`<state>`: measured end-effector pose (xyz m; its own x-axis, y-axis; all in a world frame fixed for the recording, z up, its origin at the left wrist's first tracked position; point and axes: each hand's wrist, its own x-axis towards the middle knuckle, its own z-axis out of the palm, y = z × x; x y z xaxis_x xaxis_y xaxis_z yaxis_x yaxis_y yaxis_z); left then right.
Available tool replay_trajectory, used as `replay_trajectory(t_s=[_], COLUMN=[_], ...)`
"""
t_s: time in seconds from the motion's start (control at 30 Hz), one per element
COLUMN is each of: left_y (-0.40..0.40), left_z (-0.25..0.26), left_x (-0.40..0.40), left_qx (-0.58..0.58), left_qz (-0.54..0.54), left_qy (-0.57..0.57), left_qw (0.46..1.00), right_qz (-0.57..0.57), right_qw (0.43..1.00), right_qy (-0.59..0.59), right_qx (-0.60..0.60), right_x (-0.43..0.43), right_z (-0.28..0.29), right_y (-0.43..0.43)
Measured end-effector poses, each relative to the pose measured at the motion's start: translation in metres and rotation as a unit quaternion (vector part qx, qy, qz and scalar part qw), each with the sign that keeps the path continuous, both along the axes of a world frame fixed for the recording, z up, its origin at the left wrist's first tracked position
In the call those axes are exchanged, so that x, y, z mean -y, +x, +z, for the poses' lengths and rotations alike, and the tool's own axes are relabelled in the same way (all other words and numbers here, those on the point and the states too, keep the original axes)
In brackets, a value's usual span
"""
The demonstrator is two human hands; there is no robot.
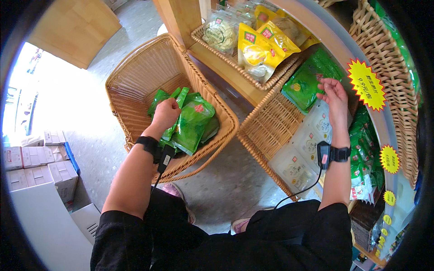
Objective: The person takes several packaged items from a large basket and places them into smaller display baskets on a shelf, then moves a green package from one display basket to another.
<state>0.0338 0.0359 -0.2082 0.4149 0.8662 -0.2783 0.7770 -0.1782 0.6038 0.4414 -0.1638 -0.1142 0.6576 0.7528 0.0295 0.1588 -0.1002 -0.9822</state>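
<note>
My left hand point(166, 113) is curled over several green plastic packets point(194, 123) in a tall wicker carrying basket point(135, 78) on the floor. Its fingertips are hidden, so whether it grips a packet edge is unclear. My right hand point(334, 96), fingers apart and slightly bent, is at the edge of a green packet point(307, 83) at the far end of a shallow wicker tray point(271, 122). No packet is visibly held in it. Clear-and-white packets point(293, 169) lie along the tray's right side, partly below my right forearm.
A second wicker tray point(261, 83) holds yellow packets point(259, 47) and clear bags point(220, 32). A curved shelf edge with yellow price stickers point(367, 84) runs along the right, beside another wicker basket point(390, 57). Cartons point(35, 155) are stacked at left. A cable point(298, 193) trails from my right wristband.
</note>
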Motion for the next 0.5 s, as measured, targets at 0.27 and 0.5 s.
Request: replay_trajectory(t_s=[0.27,0.5], left_y=[-0.021,-0.027], left_z=[-0.028,-0.027], left_x=[0.007,0.01], left_qx=[-0.166,-0.133], left_qz=[-0.023,0.008], left_qy=[-0.026,-0.18], left_qw=[0.985,0.975], right_qz=[0.156,0.239], right_qw=[0.987,0.969], right_qy=[-0.004,-0.041], right_qx=[-0.044,-0.037], right_x=[-0.003,-0.006], right_z=[0.028,0.028], right_y=[-0.052,-0.078])
